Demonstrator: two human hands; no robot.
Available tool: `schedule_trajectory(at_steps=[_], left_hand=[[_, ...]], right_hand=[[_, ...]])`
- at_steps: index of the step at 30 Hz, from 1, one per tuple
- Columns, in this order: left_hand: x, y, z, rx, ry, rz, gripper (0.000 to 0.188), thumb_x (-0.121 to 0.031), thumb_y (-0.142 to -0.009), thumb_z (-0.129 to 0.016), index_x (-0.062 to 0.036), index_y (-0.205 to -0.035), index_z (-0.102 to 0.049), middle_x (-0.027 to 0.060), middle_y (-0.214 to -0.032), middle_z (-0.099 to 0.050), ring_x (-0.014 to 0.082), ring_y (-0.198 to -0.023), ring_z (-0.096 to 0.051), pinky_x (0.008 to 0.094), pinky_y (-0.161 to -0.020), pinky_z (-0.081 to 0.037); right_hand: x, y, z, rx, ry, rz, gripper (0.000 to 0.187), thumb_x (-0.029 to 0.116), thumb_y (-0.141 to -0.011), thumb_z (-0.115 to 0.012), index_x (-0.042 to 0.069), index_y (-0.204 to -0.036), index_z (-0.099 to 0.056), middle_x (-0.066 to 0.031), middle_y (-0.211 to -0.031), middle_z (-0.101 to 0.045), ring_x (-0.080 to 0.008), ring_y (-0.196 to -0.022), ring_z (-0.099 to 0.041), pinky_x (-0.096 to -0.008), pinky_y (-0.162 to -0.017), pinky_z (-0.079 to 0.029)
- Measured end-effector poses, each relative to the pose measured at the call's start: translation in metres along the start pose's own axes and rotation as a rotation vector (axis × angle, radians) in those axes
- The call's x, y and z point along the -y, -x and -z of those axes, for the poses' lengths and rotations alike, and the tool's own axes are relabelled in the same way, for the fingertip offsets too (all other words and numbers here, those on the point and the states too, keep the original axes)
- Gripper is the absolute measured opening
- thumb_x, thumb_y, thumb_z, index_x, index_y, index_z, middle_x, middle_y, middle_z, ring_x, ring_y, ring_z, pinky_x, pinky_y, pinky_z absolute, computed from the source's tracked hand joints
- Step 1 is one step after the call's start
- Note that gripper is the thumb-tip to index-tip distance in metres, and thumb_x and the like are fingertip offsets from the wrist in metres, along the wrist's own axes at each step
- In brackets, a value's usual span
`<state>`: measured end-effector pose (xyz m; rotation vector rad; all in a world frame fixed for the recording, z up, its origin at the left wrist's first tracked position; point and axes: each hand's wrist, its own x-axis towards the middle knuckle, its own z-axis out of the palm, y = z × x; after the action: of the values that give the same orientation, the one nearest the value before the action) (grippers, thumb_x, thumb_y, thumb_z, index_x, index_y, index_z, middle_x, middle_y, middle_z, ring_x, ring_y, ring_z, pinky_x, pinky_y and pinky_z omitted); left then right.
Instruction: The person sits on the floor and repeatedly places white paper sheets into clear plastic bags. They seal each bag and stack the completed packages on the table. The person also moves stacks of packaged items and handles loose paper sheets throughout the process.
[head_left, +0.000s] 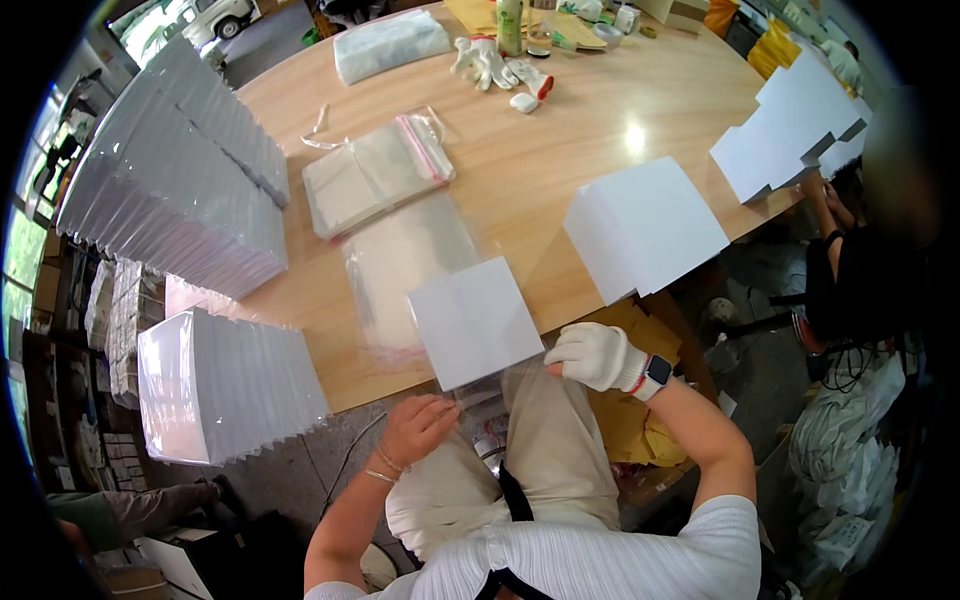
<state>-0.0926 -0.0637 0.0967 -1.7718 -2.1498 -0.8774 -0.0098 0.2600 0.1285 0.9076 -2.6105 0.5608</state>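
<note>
Fingers of the left hand point(415, 430) and gloved right hand point(597, 357) curl beside the white card point(475, 322) at the near edge of the tabletop point(530, 170); grip cannot be confirmed. Level, even handling is advised.

The square piece point(476, 323) is white, the table point(560, 150) tan.

Daylight glows through windows point(20, 262) at far left; glare spots the wood-grain tabletop point(575, 140) upper right of centre; edges bend toward black corners.
</note>
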Motion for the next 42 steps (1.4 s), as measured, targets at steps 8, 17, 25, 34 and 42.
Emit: schedule_trajectory(at_steps=[8, 17, 25, 34, 42], left_hand=[[-0.018, -0.006, -0.025, -0.221, 0.423, 0.8, 0.011, -0.01, -0.085, -0.054, -0.0022, -0.079, -0.056, 0.0069, -0.071, -0.057, 0.0169, -0.064, -0.056, 0.0282, -0.056, -0.045], [-0.006, -0.011, -0.04, -0.181, 0.602, 1.246, 0.024, -0.02, -0.09, -0.05, 0.0012, -0.081, -0.058, 0.0023, -0.057, -0.054, 0.0097, -0.05, -0.051, 0.0229, -0.048, -0.043], [-0.031, -0.039, -0.005, -0.203, 1.124, 1.344, 0.04, -0.025, -0.088, -0.054, 0.0009, -0.116, -0.043, 0.0081, -0.094, -0.056, 0.0122, -0.077, -0.054, 0.0242, -0.058, -0.047], [-0.082, -0.058, 0.163, -0.21, 0.45, 0.821, 0.05, -0.015, -0.085, -0.054, 0.0044, -0.127, -0.034, 0.0184, -0.089, -0.054, 0.023, -0.068, -0.052, 0.0313, -0.062, -0.045], [-0.005, 0.048, 0.348, -0.42, 0.089, 0.931, 0.05, -0.025, -0.085, -0.041, 0.0047, -0.126, -0.043, 0.0133, -0.122, -0.049, 0.0157, -0.109, -0.047, 0.0264, -0.091, -0.036]], right_hand=[[0.008, 0.005, -0.015, -0.029, -0.363, -0.684, 0.019, 0.022, -0.082, -0.052, 0.007, -0.07, -0.056, -0.0089, -0.067, -0.059, -0.0266, -0.064, -0.058, -0.0373, -0.055, -0.045], [0.02, -0.008, -0.046, -0.14, -0.115, -1.151, 0.031, 0.032, -0.084, -0.049, 0.005, -0.068, -0.049, -0.0149, -0.061, -0.052, -0.0353, -0.063, -0.052, -0.0426, -0.053, -0.037], [0.035, -0.018, -0.034, -0.292, -0.669, -1.2, 0.043, 0.018, -0.08, -0.059, -0.006, -0.111, -0.042, -0.0008, -0.064, -0.052, -0.0116, -0.063, -0.049, -0.0314, -0.068, -0.042], [0.1, -0.091, -0.007, -0.523, -0.852, -0.649, 0.035, 0.001, -0.084, -0.052, -0.001, -0.118, -0.052, 0.002, -0.078, -0.052, -0.0055, -0.067, -0.046, -0.0196, -0.063, -0.042], [0.191, -0.3, -0.006, -0.24, -1.31, -0.305, 0.033, 0.007, -0.085, -0.049, -0.003, -0.116, -0.052, -0.0049, -0.086, -0.061, -0.0063, -0.073, -0.054, -0.0196, -0.064, -0.044]])
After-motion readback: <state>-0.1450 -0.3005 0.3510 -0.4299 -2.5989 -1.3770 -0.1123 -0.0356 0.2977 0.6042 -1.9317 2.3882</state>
